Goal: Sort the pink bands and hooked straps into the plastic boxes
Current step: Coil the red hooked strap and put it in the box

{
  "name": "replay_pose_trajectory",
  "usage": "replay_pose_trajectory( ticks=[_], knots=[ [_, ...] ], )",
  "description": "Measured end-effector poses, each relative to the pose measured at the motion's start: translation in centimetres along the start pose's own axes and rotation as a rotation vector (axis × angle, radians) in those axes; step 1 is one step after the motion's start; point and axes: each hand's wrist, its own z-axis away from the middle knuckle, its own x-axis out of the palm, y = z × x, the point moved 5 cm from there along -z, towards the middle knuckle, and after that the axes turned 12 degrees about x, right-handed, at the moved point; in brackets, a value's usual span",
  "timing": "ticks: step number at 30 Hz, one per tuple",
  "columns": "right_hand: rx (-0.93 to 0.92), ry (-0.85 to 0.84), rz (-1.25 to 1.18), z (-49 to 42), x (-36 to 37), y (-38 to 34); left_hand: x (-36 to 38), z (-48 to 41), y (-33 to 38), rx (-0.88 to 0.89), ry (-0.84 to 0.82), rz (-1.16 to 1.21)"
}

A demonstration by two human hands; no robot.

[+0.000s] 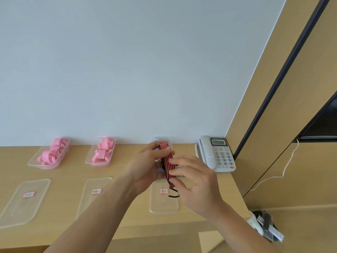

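A red-and-black striped strap [168, 162] with a dark hook dangling at its lower end is held up over the desk. My left hand [145, 167] grips its upper part and my right hand [193, 181] pinches its lower part. Behind my hands a clear plastic box [162, 140] stands by the wall, mostly hidden, with blue-striped straps showing in it. Two more clear boxes hold pink bands, one at the far left [49, 154] and one in the middle [101, 152].
Three clear lids with red-edged labels lie on the wooden desk in front: left [23, 201], middle [93, 192], right [163, 199]. A white desk phone [216, 154] stands at the back right by a wooden wall panel. A dark packet [268, 225] lies on a lower surface, bottom right.
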Motion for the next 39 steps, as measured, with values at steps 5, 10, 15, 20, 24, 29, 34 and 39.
replay_pose_trajectory(
  ticks=[5, 10, 15, 20, 24, 29, 34, 39],
  knots=[
    [0.407, -0.131, -0.168, 0.2, 0.4, 1.5, -0.4, -0.4, 0.2, 0.066, 0.030, 0.052],
    [0.671, -0.314, -0.326, 0.3, 1.4, 3.0, -0.6, -0.7, 0.0, 0.090, 0.042, 0.063],
    [0.932, -0.411, -0.540, -0.7, 2.3, 3.8, -0.6, -0.8, 0.0, 0.129, 0.028, -0.044],
    [0.938, -0.568, -0.622, -1.6, 2.3, 3.6, -0.5, -1.0, 0.2, 0.142, -0.029, -0.140],
    [0.965, -0.539, -0.630, -2.0, 2.0, 4.0, -0.1, -0.9, 0.4, 0.137, -0.049, -0.185],
    [1.022, -0.471, -0.648, -2.2, 1.9, 4.6, 0.1, -0.6, -0.4, 0.010, -0.079, -0.157],
    [1.151, -0.337, -0.609, -1.6, 2.1, 5.7, -0.3, -0.9, -0.9, -0.006, -0.022, -0.075],
    [1.227, -0.416, -0.604, -0.7, 3.0, 6.1, -1.2, -1.6, -0.9, 0.054, 0.101, -0.048]
  ],
)
